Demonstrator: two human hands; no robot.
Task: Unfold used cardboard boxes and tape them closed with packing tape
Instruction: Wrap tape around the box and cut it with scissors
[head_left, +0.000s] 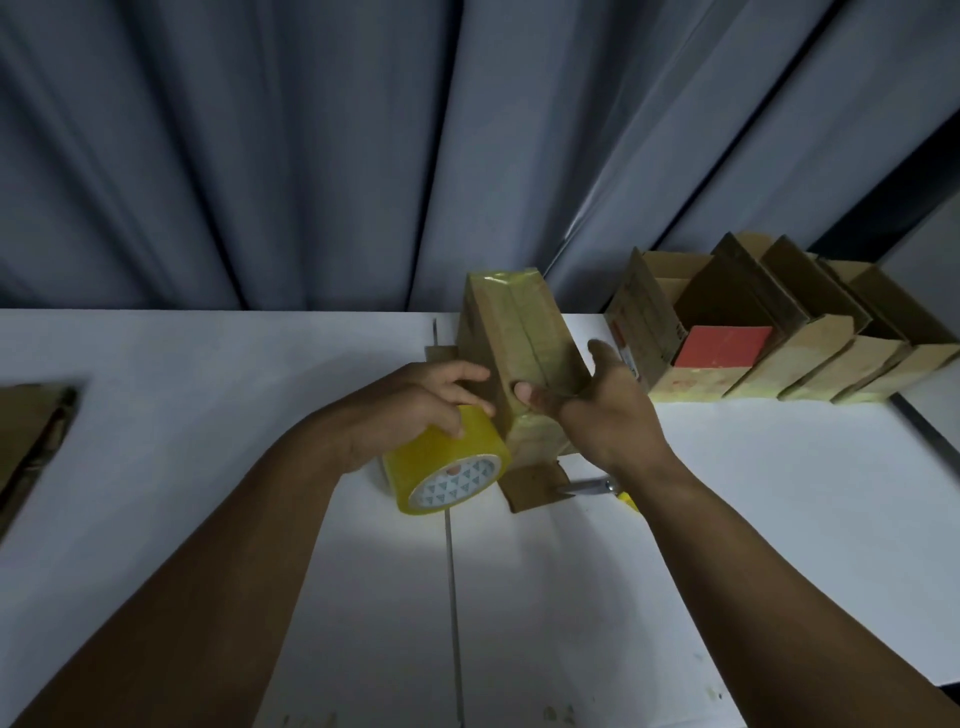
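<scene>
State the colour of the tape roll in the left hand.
Translucent yellow tape roll, its white core label printed with small triangles; seen in the head view.

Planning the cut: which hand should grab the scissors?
Right, probably. The right hand only steadies the box, and the scissors lie just below its wrist; the left hand grips the tape roll.

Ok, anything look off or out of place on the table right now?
Only small things: the scissors lie half hidden under the right hand, and a cardboard flap sticks out from beneath the taped box. Nothing looks spilled or damaged.
</scene>
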